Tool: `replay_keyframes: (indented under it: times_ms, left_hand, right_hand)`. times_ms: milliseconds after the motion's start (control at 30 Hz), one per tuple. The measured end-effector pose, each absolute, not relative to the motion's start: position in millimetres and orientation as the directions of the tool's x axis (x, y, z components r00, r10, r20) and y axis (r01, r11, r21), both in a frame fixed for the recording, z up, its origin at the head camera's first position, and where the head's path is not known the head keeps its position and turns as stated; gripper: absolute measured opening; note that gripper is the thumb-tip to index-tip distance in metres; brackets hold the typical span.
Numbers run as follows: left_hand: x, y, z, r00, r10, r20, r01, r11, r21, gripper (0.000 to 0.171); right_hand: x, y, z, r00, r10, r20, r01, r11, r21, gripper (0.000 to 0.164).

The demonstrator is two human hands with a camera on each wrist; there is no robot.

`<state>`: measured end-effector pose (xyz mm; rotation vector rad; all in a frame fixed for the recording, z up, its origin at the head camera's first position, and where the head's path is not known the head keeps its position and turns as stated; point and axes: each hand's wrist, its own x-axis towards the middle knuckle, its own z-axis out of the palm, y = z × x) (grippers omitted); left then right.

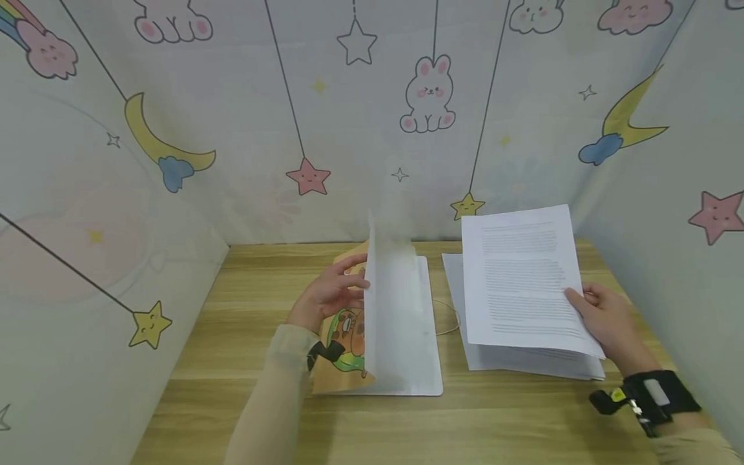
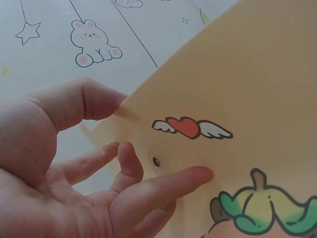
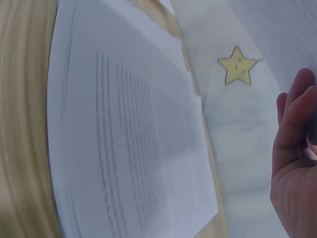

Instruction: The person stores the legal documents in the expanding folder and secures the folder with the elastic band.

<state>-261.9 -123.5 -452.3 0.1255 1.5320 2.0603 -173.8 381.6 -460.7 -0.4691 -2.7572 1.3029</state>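
A tan document folder (image 1: pixel 343 381) with cartoon drawings lies left of centre in the head view, its front cover lifted upright and the white inside facing right. My left hand (image 1: pixel 331 290) holds that cover by its edge. Close up in the left wrist view, the thumb passes behind the edge of the cover (image 2: pixel 237 84), while a fingertip touches the printed face beside a small metal eyelet. My right hand (image 1: pixel 610 323) pinches the right edge of printed sheets (image 1: pixel 517 278), raised and tilted. Below them lies a stack of printed paper (image 1: pixel 535 368), also large in the right wrist view.
A thin elastic loop (image 1: pixel 447 316) sticks out from the folder's right side, towards the paper stack. All of this is on a wooden table (image 1: pixel 244 413). White cloth walls (image 1: pixel 372 155) with cartoon prints stand behind and on both sides.
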Motion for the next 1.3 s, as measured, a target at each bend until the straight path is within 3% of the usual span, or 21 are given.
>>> replay_keyframes:
  times_ms: [133,367,800,1300]
  left_hand:
    - [-262,-122,-452,-0.837,0.484,-0.258,-0.384,-0.182,0.905,0.071]
    - [-262,-121,-453,-0.838,0.471,-0.276,-0.4,-0.184,0.898,0.072]
    - [-261,-119,-452,-0.834,0.479,-0.274,-0.401,-0.187,0.896,0.071]
    - [-263,-117,-454,-0.837,0.479,-0.264,-0.393,-0.191,0.899,0.069]
  right_hand:
    - [-175,366,-451,-0.962,0.266,-0.07,0.215,0.569,-0.793,0.071]
    - [-180,340,-440,-0.978,0.207,-0.006,0.12,0.543,-0.831,0.054]
    - [-186,302,-436,-0.996,0.084,-0.025,0.062,0.473,-0.879,0.047]
    - [-196,273,-435,-1.0,0.01,-0.016,0.019,0.551,-0.835,0.043]
